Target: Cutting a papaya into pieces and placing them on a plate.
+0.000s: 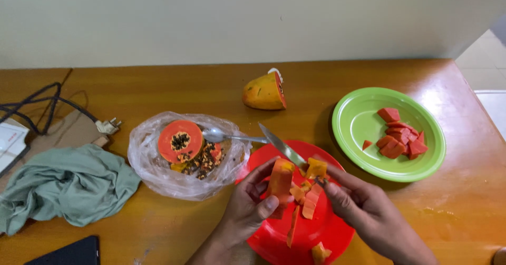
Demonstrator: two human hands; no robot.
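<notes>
On the wooden table, a grey-green cloth lies crumpled at the left edge, and a clear plastic bag beside it holds a cut papaya end, seeds and a spoon. A green plate at the right carries red papaya chunks. A red plate sits under both hands. A papaya piece with its skin on rests further back. The left hand is closed around a papaya slice held above the red plate, while the right hand grips a knife, its blade against the slice, peel strips hanging down.
</notes>
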